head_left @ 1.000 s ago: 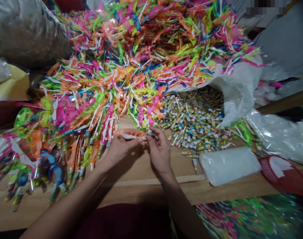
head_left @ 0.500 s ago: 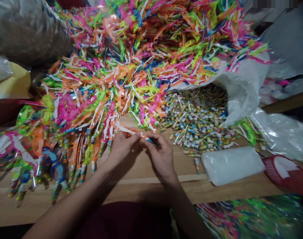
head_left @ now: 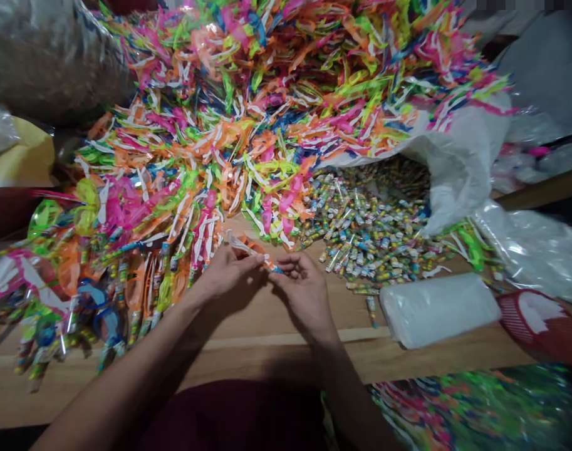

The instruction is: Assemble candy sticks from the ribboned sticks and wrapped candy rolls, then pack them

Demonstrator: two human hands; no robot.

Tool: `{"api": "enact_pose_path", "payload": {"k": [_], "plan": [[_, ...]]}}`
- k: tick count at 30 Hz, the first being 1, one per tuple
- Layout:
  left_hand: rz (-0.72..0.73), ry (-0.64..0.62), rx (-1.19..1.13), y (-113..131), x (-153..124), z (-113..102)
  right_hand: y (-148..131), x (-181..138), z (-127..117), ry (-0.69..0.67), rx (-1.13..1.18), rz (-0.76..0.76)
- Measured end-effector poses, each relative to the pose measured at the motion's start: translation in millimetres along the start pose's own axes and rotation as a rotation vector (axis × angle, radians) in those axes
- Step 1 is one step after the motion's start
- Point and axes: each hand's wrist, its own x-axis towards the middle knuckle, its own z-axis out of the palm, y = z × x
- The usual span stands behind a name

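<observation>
My left hand (head_left: 227,270) pinches an orange and white plastic toy piece (head_left: 245,245) just above the wooden table (head_left: 267,351). My right hand (head_left: 304,289) is closed on the same piece's near end, where a small colourful candy tube (head_left: 276,269) sits between the fingertips. The two hands almost touch. A big heap of pink, orange, green and blue plastic toy pieces (head_left: 267,113) lies right behind them. A row of pieces with tubes fitted (head_left: 126,288) lies to the left of my left hand.
A pile of small candy tubes (head_left: 370,219) spills from a white plastic bag (head_left: 459,169) at the right. A white packet (head_left: 438,310) and a red basket (head_left: 539,329) lie further right. Clear bags (head_left: 51,56) sit at the back left. More colourful pieces (head_left: 478,407) fill the near right corner.
My hands have drawn closer together and the toy piece has tilted, its white end now raised to the left. The tube is now at the piece's near end.
</observation>
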Motion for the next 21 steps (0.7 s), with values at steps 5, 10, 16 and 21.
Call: {"api": "enact_pose_path", "payload": {"k": [5, 10, 16, 21], "plan": [[-0.067, -0.096, 0.068, 4, -6, -12, -8, -9, 10, -0.143, 0.053, 0.028], [0.021, 0.065, 0.376, 54, -29, -61, -11, -4, -12, -0.194, -0.08, -0.07], [0.228, 0.862, 0.86, 94, -41, -100, 13, 44, -66, 0.074, -0.587, -0.31], [0.25, 0.372, 0.642, 43, 19, -37, 20, 58, -59, 0.053, -0.88, -0.398]]}}
